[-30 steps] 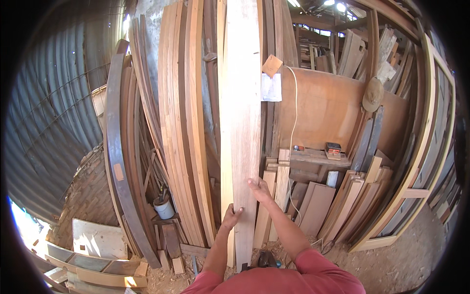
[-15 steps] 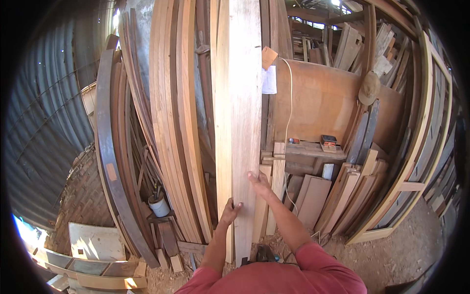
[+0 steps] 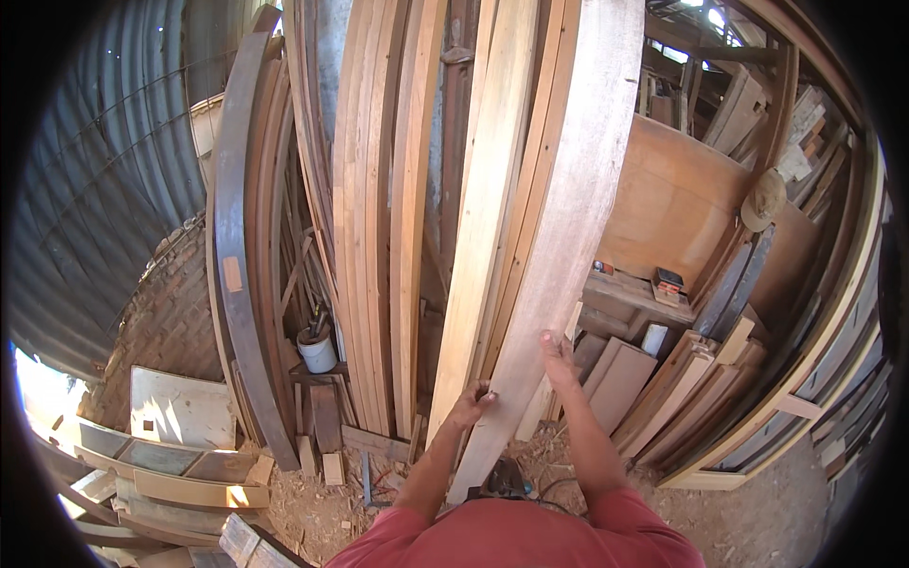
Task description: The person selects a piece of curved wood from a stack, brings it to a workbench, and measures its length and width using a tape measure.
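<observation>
A long, wide pale wooden plank (image 3: 559, 256) stands upright before me, its top leaning to the right and its foot near my body. My left hand (image 3: 471, 404) grips its left edge low down, thumb on the front face. A little higher, my right hand (image 3: 559, 358) is wrapped round the right edge, thumb on the face. The fingers behind the plank are hidden. Just left of it stands a narrower yellowish board (image 3: 485, 180), apart from my hands.
Several tall boards (image 3: 365, 208) lean at the left beside a dark curved beam (image 3: 233, 218). A white bucket (image 3: 317, 352) holds tools. On the right are a small shelf (image 3: 630, 295), short offcuts (image 3: 677, 388) and a wooden frame (image 3: 800, 407). Shavings litter the floor (image 3: 312, 506).
The plank has swung from nearly vertical to a rightward lean, opening a gap to the yellowish board. Both hands keep their grip, and the surroundings have shifted in view.
</observation>
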Motion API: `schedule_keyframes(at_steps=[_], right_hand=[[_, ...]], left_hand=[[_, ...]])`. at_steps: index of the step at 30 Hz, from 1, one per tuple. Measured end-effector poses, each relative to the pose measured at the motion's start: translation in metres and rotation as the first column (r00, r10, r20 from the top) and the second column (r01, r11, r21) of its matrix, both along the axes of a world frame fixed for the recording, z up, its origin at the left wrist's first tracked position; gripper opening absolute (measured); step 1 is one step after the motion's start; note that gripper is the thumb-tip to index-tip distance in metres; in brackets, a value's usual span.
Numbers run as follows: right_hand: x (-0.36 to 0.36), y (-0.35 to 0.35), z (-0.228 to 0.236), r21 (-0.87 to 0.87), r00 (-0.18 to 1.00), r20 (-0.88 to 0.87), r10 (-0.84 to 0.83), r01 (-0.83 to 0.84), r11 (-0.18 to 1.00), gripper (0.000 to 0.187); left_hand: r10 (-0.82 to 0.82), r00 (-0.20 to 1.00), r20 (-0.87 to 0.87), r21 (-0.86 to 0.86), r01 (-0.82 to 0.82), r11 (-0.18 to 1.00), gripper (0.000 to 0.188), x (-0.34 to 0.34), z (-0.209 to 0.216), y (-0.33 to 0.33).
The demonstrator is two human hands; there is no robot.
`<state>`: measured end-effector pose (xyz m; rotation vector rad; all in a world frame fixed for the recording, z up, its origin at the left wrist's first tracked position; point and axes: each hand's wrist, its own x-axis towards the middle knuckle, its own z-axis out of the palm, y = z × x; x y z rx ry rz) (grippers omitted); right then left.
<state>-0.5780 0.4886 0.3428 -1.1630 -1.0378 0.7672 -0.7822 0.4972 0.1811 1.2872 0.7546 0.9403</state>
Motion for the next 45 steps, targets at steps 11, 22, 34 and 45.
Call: schedule_keyframes(at_steps=[11, 22, 34, 45], right_hand=[[0.032, 0.026, -0.009, -0.024, 0.998, 0.011, -0.057, 0.057, 0.998, 0.057], [0.046, 0.045, 0.02, -0.282, 0.984, 0.061, -0.168, 0.179, 0.943, 0.072], [0.032, 0.112, -0.001, -0.29, 0.994, 0.107, 0.026, 0.006, 0.957, 0.076], [0.019, 0.171, -0.024, -0.193, 0.991, 0.109, 0.077, -0.055, 0.98, 0.084]], left_hand=[[0.112, 0.714, -0.691, 0.419, 0.27, 0.867, 0.027, -0.018, -0.112, -0.013], [-0.532, 0.466, -0.707, -0.414, 0.337, 0.846, 0.017, -0.156, -0.249, -0.243], [-0.005, 0.033, -0.999, 0.021, 0.743, 0.668, 0.023, -0.174, -0.275, -0.196], [-0.029, 0.812, -0.583, -0.19, -0.102, 0.976, 0.034, -0.16, -0.264, -0.143]])
